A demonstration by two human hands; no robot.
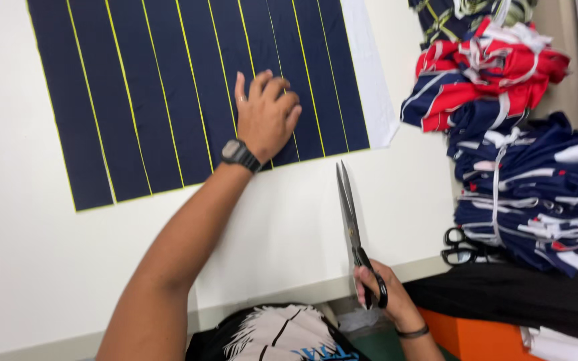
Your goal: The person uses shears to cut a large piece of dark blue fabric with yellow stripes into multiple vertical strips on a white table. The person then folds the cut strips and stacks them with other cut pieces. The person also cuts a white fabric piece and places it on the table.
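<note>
On the table, hands first: both are at work over a pale cutting surface, seen from above.
Left hand: the left hand [265, 117] lies palm down on the navy fabric [168, 100], fingers curled a little and pressing the cloth flat; it grips nothing. A dark wristwatch [239, 154] sits on that wrist.
Right hand: the right hand [379, 294] is closed through the black handles of the scissors [352, 227], low at the near edge of the table. A dark band circles the wrist.
Scissors: the long steel blades are together, pointing away from the right hand toward the lower right corner of the fabric; the tips stop just short of the cloth, not touching it.
Navy fabric: it lies flat under and around the left hand, marked with thin yellow lines running lengthwise, its near edge also lined yellow.
White sheet: a white sheet [369, 73] shows from beneath the fabric, beyond the scissor tips.
Table: the white table [28, 267] is bare between the two hands and to the left of the left arm.
Right of the right hand: tied bundles [523, 194] of navy, red and white cloth are stacked high; a second pair of black scissors [463, 249] lies at their foot, beside black cloth [503, 294] over an orange block [476, 337].
</note>
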